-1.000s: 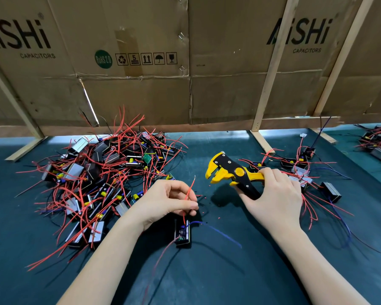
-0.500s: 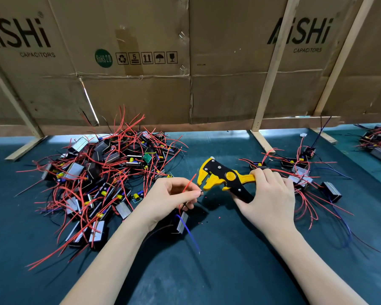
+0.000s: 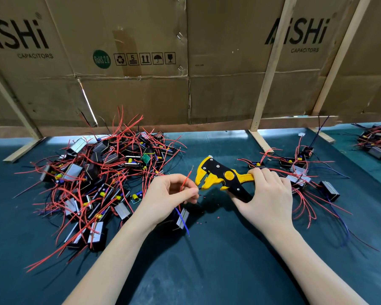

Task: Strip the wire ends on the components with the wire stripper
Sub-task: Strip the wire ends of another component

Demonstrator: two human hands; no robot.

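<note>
Head view: a red wire is pinched in the left hand, its component hanging just below; the wire stripper is gripped by the right hand. The wire end should be fed squarely into the stripper's mouth, just right of the fingertips, and held taut before the handles are squeezed.

The cardboard wall behind the surface, far beyond both hands, reads "AiSHi CAPACITORS" above the right hand's grip and again, cut off, at far left, with a green "RoHS 2.0" roundel and handling symbols including "5" between them.
</note>
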